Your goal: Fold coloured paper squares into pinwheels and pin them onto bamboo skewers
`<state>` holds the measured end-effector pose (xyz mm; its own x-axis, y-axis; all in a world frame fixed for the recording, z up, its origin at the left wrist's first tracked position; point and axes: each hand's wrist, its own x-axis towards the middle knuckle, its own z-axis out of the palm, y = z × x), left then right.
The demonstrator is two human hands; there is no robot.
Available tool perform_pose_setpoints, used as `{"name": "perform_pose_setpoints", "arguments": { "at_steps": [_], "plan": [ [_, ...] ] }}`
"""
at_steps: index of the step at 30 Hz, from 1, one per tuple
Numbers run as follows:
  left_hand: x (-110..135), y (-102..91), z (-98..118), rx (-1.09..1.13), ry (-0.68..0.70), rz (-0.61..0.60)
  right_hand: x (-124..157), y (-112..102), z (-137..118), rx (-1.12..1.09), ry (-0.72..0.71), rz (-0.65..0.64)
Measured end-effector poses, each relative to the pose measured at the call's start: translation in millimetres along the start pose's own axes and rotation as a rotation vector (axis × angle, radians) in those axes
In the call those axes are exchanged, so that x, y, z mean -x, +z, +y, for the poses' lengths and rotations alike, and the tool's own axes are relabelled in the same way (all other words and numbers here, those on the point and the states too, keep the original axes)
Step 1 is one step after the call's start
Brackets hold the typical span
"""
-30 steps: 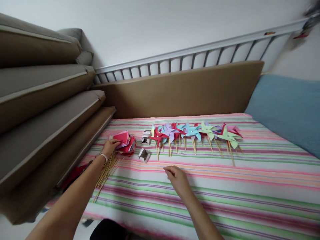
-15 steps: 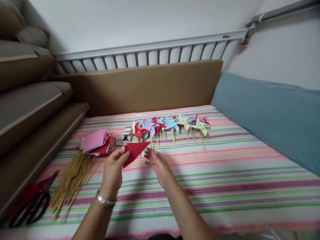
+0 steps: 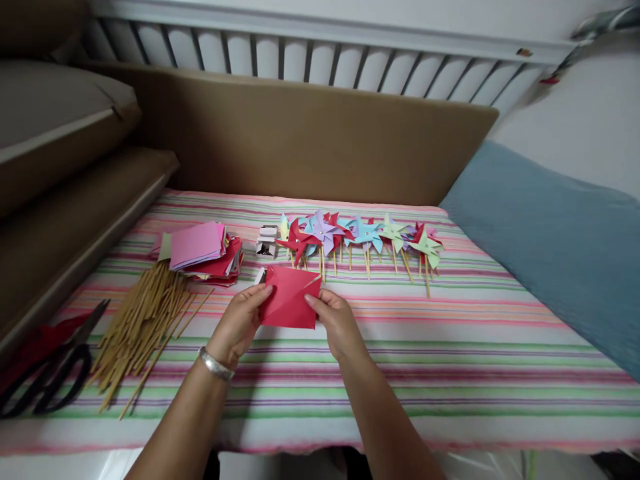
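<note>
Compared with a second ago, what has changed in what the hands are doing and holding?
The left hand has moved rightward from the paper stack, bringing a red sheet in front of the person. The right hand, holding nothing before, now grips the sheet's right side. Pink paper now tops the stack. The pinwheels and wooden sticks stayed put.

Left hand: in a pinch grip, thumb uppermost, fingers curled beneath.
Left thumb: pointing inward, towards the right.
Left forearm: bare, slanting forward and inward.
Right hand: in a matching pinch, thumb uppermost, fingers partly hidden.
Right thumb: pointing inward, towards the left.
Right forearm: bare, slanting forward and inward.
Spacing: hands near each other, roughly level, apart.
</note>
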<state>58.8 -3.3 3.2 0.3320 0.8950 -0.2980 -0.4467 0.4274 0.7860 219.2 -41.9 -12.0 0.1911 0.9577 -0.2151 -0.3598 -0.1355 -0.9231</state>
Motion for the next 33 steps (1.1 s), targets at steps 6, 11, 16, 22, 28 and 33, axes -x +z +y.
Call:
{"name": "perform_pose_setpoints", "arguments": {
  "at_steps": [6,11,16,22,28,33],
  "plan": [
    [-5.8,-13.6,8.3,0.111,-0.147,-0.075,-10.1,-2.2,-2.3,0.008,-0.01,0.002],
    [-4.9,-4.1,3.8,-0.038,-0.129,-0.129,-14.9,-9.2,1.2,0.126,-0.031,-0.027],
    [-4.1,2.9,-8.9,-0.132,-0.108,-0.009,-12.5,-2.4,-1.2,0.436,-0.265,0.045],
    [-13.0,-0.9,-11.6,0.122,0.031,0.131,9.7,25.6,-0.8,0.841,-0.851,0.126],
    [-14.3,-1.2,-10.0,0.199,0.068,0.196,12.2,36.5,17.3,0.996,-0.917,-0.028],
    [-11.6,1.1,-9.7,0.234,0.095,0.215,9.2,36.9,22.6,1.051,-0.952,-0.064]
  ]
}}
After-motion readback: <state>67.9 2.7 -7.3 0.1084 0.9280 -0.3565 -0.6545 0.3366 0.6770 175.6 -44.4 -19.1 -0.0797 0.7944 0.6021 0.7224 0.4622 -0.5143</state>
